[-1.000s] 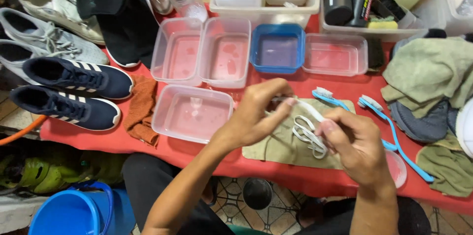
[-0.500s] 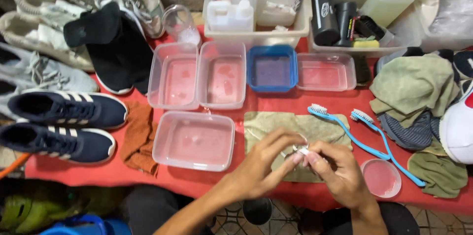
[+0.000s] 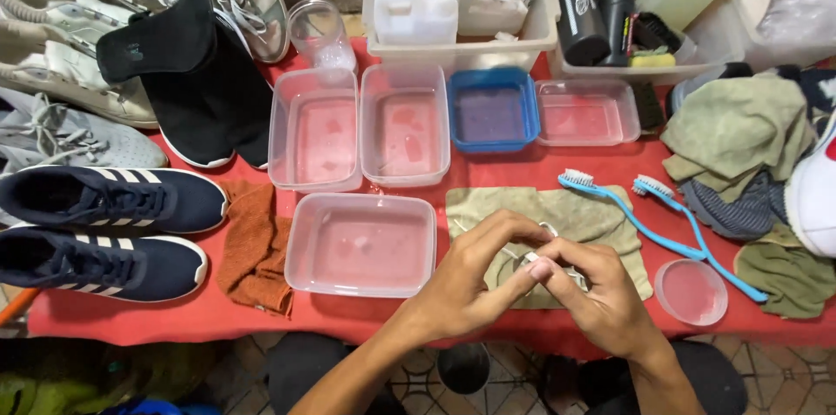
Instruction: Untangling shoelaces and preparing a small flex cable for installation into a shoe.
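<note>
Your left hand (image 3: 475,280) and right hand (image 3: 601,302) meet over the near edge of the bench, fingertips pressed together around a bundled white shoelace (image 3: 529,260); both grips are clenched on it, the lace pinched between thumbs and forefingers, and a loop of it shows above your knuckles. The lace sits just above a flat olive-green cloth (image 3: 601,215) spread on the red-covered bench (image 3: 488,175).

Just left of your left hand stands a clear rectangular plastic tub (image 3: 361,245) with water in it. Just right of your right hand lies a small round clear lid (image 3: 691,291), and between it and the cloth run two light-blue long-handled brushes (image 3: 688,232), bristle heads toward the far side.

Farther out, two more clear tubs (image 3: 357,132) stand side by side, then a blue rectangular tub (image 3: 494,110) and a shallow clear tub (image 3: 586,112). A rust-orange towel (image 3: 257,249) lies left of the near tub, touching a pair of navy sneakers with white stripes (image 3: 104,228). A heap of green and striped rags (image 3: 740,145) fills the right end.
</note>
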